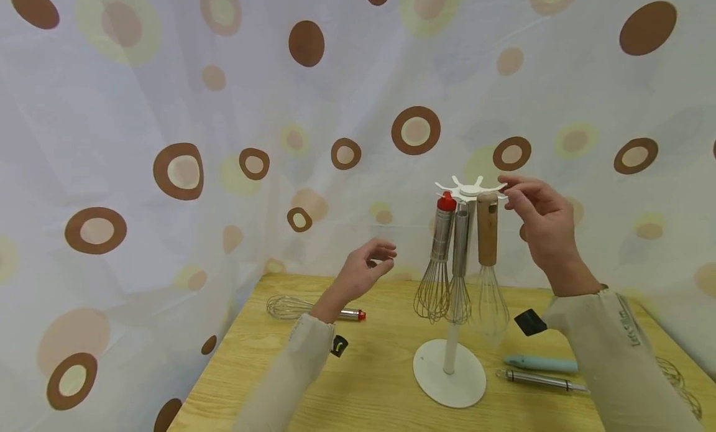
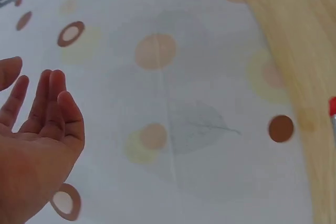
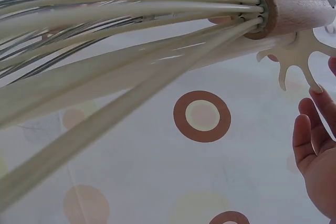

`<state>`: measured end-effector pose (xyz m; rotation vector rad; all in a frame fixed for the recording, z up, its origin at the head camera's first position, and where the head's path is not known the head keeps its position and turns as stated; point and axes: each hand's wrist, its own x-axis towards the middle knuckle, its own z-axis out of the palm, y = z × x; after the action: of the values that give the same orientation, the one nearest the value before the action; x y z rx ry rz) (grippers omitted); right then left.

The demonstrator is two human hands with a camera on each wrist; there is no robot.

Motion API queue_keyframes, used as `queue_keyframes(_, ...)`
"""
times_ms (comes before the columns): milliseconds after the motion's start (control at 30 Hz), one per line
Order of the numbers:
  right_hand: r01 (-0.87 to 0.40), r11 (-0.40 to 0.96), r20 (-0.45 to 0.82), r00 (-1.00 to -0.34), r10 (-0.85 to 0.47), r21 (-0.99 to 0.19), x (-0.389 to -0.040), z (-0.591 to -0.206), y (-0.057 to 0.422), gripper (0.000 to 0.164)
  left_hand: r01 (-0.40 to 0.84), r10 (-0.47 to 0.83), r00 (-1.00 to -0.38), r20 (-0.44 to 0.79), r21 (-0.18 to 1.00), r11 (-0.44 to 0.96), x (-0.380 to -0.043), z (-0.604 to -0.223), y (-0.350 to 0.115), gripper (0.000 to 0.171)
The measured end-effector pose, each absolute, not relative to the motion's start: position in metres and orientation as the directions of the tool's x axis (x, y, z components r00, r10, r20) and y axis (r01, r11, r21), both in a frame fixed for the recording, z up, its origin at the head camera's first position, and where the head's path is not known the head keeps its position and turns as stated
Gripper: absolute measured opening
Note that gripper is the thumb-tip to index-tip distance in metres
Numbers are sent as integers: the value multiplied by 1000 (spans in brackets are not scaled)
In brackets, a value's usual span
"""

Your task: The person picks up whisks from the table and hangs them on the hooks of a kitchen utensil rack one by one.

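A white whisk stand (image 1: 450,373) has a hooked top and a round base. On it hang a whisk with a steel handle and red cap (image 1: 442,233), a slimmer steel whisk (image 1: 460,242) and a wooden-handled whisk (image 1: 488,230) with pale wires. At the top's right side, my right hand (image 1: 550,227) touches the tip of a hook (image 3: 302,72) with a fingertip; its thumb is close by. My left hand (image 1: 360,270) hovers left of the stand, fingers loosely bent, holding nothing. In the left wrist view, the left palm (image 2: 39,166) is bare.
Behind the left forearm lies another red-capped whisk (image 1: 288,306) on the wooden table (image 1: 369,388). Right of the base are a light-blue handle (image 1: 539,363) and a steel handle (image 1: 537,379). Whisk wires (image 1: 679,382) show beyond the right sleeve. A dotted curtain (image 1: 358,109) hangs behind.
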<state>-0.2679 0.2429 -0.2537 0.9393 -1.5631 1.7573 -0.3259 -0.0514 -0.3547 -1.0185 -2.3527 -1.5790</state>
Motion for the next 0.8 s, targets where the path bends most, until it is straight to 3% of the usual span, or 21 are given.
queue_keyframes(200,-808,-105,814,-580,-26,-580,-266,-253,243,15,481,478,-842,248,747,459,-346,-396,-80,29)
queue_keyframes(400,-805,-80,809,-584,-60,-587,-264,-252,243,15,481,501,-852,153,607,632,-359,-434,-99,37)
queue_keyframes(633,-804,-125,814,-575,-85,-581,-263,-251,243,16,446,485,-870,83,550,706,-367,-460,-108,43)
queue_keyframes(800,-781,-123,790,-611,-51,-612,-260,-248,243,15,400,451,-891,50,553,731,-370,-475,-114,43)
